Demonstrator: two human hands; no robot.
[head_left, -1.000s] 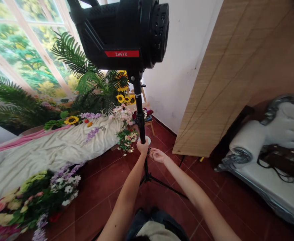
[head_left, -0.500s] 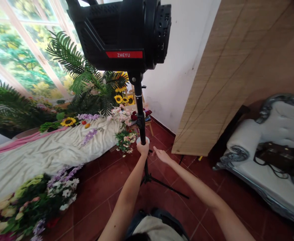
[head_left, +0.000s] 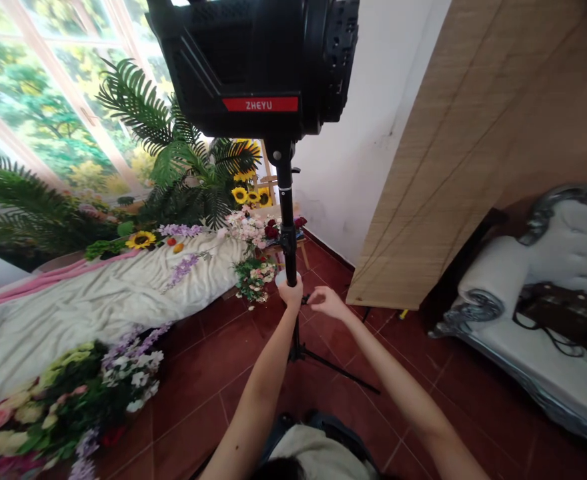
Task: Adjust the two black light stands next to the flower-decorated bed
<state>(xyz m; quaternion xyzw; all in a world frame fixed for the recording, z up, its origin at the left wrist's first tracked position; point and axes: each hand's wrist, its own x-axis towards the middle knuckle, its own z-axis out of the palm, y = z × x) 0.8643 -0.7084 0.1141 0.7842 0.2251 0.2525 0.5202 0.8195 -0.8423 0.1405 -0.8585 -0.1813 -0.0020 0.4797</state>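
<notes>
A black studio light (head_left: 253,73) with a red label sits on top of a light stand (head_left: 287,213). My left hand (head_left: 291,292) is wrapped round the stand's black pole, low down. Just to its right, my right hand (head_left: 326,302) has its fingers curled in, with thumb and fingertips at a small black tightening knob (head_left: 305,300) that sticks out of the pole. Its fingertips partly cover the knob. Below the hands the stand's legs spread over the floor, one leg (head_left: 343,372) reaching to the right.
Left of the stand lies a white draped cloth (head_left: 123,287) with flowers on it, and a flower bunch (head_left: 133,373) in front. A bamboo blind (head_left: 403,220) hangs to the right, beside a white sofa (head_left: 563,240) with a brown bag (head_left: 553,313). Tiled floor (head_left: 198,400) surrounds the legs.
My right hand has gone from outstretched fingers beside the pole to curled fingers at the knob. My left hand keeps its grip. The view has shifted slightly.
</notes>
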